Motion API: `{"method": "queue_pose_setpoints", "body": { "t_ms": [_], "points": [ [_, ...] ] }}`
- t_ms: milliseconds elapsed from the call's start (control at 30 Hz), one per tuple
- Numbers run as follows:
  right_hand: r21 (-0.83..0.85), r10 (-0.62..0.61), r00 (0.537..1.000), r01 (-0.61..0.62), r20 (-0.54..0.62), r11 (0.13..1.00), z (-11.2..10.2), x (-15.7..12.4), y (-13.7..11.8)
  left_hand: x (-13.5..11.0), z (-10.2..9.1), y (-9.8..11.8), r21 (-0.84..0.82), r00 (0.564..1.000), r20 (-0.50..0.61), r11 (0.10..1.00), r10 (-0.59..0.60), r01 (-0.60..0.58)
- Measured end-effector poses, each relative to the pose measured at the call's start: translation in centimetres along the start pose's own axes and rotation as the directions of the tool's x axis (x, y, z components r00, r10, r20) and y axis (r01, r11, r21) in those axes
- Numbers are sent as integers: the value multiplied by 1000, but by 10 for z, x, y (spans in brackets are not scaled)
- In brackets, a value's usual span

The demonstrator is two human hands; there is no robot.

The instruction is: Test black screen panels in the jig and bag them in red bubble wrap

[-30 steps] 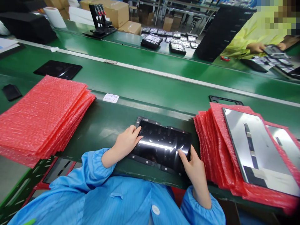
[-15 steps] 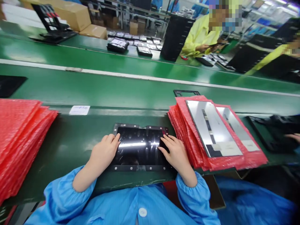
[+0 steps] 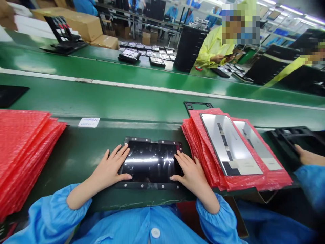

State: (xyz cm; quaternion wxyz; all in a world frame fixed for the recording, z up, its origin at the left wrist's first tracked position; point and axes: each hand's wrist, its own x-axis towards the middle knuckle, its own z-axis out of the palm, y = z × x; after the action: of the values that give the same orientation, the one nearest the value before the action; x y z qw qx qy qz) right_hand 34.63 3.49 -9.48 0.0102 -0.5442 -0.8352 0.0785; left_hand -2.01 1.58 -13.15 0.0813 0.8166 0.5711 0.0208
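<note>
1. Screen panel [image 3: 149, 166] lies near the green surface's [image 3: 83, 149] front edge, left hand [image 3: 110, 169] and right hand [image 3: 191, 173] on its ends, thumbs spread from fingers.
2. Red bubble-wrap stacks [image 3: 27, 152] flank it, one bearing silver panels [image 3: 238, 144].

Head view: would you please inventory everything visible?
Glossy panel: one, black, front centre
Studded plate: one, dark, under the panel
Bubblewrap stacks: two, red, left and right
Silver panels: two, silver, on right stack
Label: one, white, left of centre
Hollow frame: one, black, behind right stack
Molded parts: count unclear, black, right edge
Slab: one, black, left edge
Stand: one, black and red, far left
Boxes: several, brown, far left
Units: many, black and silver, far side
Tall stacks: several, black, far right
Workers: several, yellow or blue, right and background
Bench: one, green, throughout
Hands: two, bare, at the panel's ends
Coat: one, blue, bottom
</note>
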Motion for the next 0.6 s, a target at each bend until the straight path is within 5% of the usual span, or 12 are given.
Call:
{"method": "queue_pose_setpoints", "body": {
  "t_ms": [267, 400, 600],
  "points": [
    [-106, -5, 988, -11, -152, 994, -2, 35, -31, -2, -9, 31, 24, 996, -1, 996, -87, 87],
    [-63, -211, 955, 202, -207, 977, 10, 69, -64, -2, 7, 43, 33, 979, -119, 984, -168, 173],
    [38, -214, 901, 245, -377, 969, 17, 86, -74, -2, 21, 40, -267, 934, -236, 942, -269, 204]
  ]
}}
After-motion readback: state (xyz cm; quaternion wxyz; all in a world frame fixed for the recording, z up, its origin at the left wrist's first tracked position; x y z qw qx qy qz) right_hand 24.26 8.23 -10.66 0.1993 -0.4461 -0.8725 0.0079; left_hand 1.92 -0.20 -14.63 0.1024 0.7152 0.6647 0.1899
